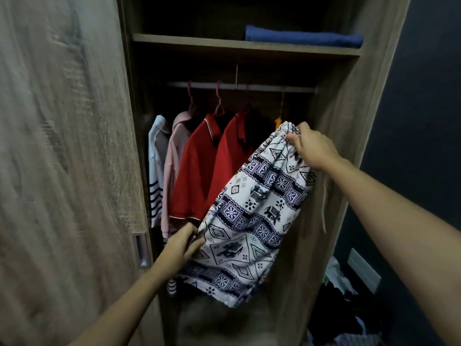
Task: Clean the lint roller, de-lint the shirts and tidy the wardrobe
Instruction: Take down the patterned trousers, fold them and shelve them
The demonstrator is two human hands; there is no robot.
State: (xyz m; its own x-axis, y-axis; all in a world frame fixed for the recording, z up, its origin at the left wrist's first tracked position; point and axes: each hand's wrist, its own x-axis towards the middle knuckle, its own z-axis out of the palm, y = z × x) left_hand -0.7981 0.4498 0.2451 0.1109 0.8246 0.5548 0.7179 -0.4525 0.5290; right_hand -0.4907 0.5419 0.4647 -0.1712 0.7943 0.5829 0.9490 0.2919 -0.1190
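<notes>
**Desk:** What is happening closest to the lens?

**Photographer:** A person's left hand [183,245] is gripping the lower edge of a pair of patterned shorts [252,216], its fingers [197,244] and thumb clamped on the cloth. The right hand [313,148], higher up, is pinching the elastic waistband, its fingers [292,139] closed tight on it.

**Desk:** And the shorts themselves?

**Photographer:** White with a navy elephant-and-diamond print, they are hanging slantwise between the two hands, in front of the open wardrobe [349,108]. A wood-grain door [62,146] with a recessed handle [141,250] is filling the left side. A heap of clothes [344,295] is lying on the floor at lower right.

**Desk:** What is showing deeper inside?

**Photographer:** Two red polo shirts [197,168], a pink shirt [174,156] and a white shirt with dark stripes [156,171] are hanging from the rail [262,87], left of the shorts. An orange hanger [280,113] is peeking out just above the waistband. Above, a folded blue garment [301,38] is lying on the shelf [199,43].
</notes>
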